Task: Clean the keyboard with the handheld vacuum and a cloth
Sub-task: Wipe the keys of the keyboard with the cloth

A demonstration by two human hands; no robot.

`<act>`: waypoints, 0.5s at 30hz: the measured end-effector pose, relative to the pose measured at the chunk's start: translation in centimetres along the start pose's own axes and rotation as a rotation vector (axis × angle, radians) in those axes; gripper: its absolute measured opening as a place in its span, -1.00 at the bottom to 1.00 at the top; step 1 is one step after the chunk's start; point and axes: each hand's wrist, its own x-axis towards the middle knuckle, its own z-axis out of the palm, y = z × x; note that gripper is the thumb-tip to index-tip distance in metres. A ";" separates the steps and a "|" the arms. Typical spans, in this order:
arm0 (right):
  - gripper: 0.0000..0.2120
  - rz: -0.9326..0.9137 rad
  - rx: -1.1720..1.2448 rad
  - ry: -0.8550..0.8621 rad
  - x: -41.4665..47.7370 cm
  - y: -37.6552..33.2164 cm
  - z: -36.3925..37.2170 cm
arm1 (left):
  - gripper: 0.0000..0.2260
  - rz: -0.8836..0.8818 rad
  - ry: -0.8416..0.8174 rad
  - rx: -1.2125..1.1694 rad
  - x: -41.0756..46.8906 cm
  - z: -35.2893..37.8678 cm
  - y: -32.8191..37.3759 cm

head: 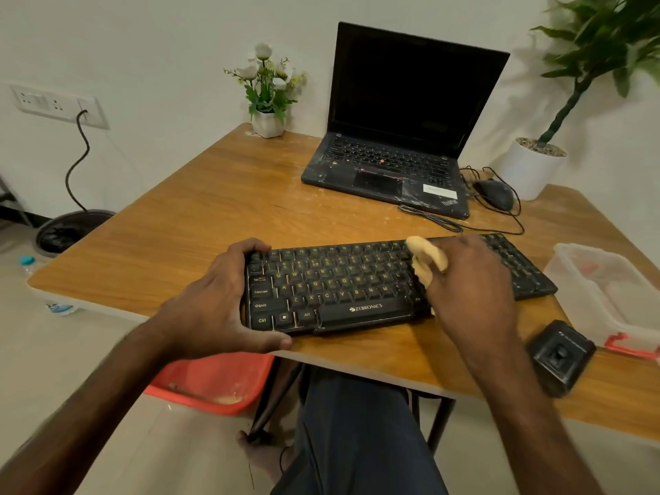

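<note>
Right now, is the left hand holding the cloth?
No, the yellow cloth is in the right hand over the keyboard, while the left hand grips its left end.

What is covered, cropped or smeared

The right hand (pixel 471 284) is blurred and covers the right-centre keys of the keyboard (pixel 343 291); most of the cloth (pixel 426 260) is buried in its grip, with only a pale fold showing. The left hand (pixel 214 305) hides the keyboard's left end. A small black device (pixel 560 355) near the front edge of the surface (pixel 214 194) is too blurred to identify. The plastic container (pixel 607 291) and the tall plant (pixel 607 41) run off the right edge. The surface covers part of the red bin (pixel 214 380).
</note>
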 end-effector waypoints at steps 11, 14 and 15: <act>-0.55 -0.514 0.088 -0.280 -5.6 -15.1 2.8 | -0.01 0.038 0.021 -0.008 -0.2 -0.3 -0.2; -0.61 -0.513 0.048 -0.192 -4.7 -12.4 2.8 | 0.06 0.016 0.020 -0.039 -0.3 -0.4 -0.2; -0.62 -0.480 0.016 -0.170 -4.0 -10.8 2.6 | 0.07 0.005 0.012 -0.046 -0.3 -0.5 -0.2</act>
